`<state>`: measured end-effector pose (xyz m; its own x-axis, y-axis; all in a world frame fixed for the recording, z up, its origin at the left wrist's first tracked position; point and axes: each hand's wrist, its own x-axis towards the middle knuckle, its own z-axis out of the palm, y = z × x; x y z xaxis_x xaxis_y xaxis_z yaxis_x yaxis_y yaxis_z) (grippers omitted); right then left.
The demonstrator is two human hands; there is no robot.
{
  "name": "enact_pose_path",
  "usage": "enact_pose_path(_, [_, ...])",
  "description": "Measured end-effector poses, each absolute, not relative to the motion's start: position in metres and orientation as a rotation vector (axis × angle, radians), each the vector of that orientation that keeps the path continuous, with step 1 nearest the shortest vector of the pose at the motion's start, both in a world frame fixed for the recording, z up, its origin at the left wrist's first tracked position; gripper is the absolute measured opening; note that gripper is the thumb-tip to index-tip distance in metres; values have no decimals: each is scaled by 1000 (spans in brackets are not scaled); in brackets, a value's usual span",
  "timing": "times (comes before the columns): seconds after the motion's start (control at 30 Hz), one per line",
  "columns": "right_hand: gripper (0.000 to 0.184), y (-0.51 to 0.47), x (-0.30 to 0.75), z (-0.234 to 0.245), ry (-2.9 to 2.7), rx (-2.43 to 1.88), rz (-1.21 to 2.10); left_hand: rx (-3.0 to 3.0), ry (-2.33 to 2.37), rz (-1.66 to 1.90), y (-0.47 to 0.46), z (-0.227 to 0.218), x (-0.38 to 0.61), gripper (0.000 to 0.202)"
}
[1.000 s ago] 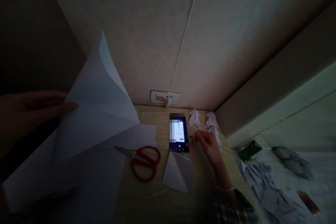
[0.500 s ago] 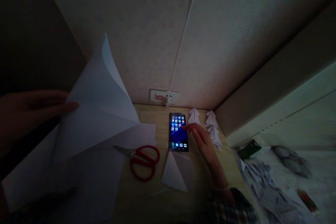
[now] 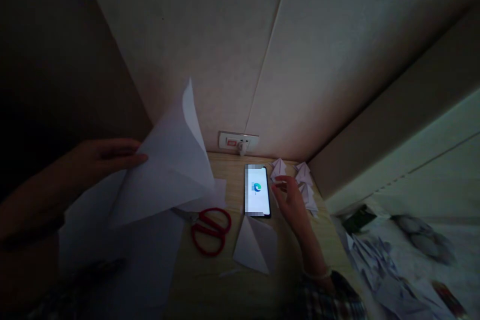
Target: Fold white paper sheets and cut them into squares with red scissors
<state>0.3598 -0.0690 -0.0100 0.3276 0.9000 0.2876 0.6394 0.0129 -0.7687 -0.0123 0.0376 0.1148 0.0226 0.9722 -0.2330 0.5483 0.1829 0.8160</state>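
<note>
My left hand [image 3: 112,157] pinches the left edge of a white sheet of paper [image 3: 168,160], folded over into a triangle and lifted above the table. Just right of the smartphone [image 3: 257,192], my right hand [image 3: 288,197] hovers with its fingers bent and apart, holding nothing. The phone lies flat, its screen white with a blue-green swirl logo. Red-handled scissors [image 3: 212,232] rest left of it, their blade tips hidden by the raised paper. A folded paper piece [image 3: 253,247] lies below the phone.
Several folded paper figures [image 3: 305,187] stand at the table's back right. Flat white sheets [image 3: 131,255] cover the left side. A wall socket [image 3: 239,142] with a plug sits behind the phone. Right of the table, a heap of folded papers [image 3: 375,265] lies lower down.
The phone screen has gone from app icons to a white page with a logo. My right hand has drawn back from the screen. The held paper has shifted right and slightly down in view.
</note>
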Motion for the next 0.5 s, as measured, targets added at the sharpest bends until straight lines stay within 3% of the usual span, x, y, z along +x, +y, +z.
enact_pose_path(0.17, [46,-71,340,-16,-1497,-1952,232,1468,1493,629,26,121,16,41])
enact_pose_path(0.5, [76,-64,268,-3,-1660,-2391,-94,1696,1347,538,16,70,14,35])
